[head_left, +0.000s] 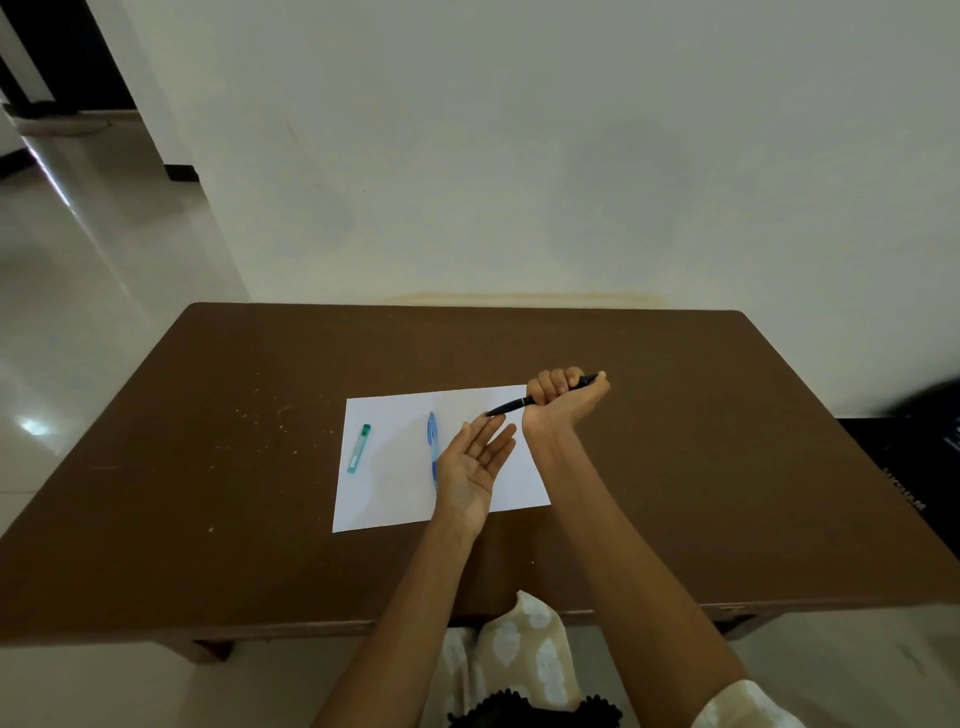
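Seen from the head camera, the right hand (563, 397) clenches a black pen (511, 405) in its fist, thumb on the far end. The pen's tip slants down and left, just at the fingertips of the left hand (475, 462). That hand lies released, palm up and fingers straight, over a white paper (395, 499) on the brown table (675, 467). A blue pen (431, 441) lies on the paper, its near end hidden by the left hand. A teal tube (359, 448) lies farther left.
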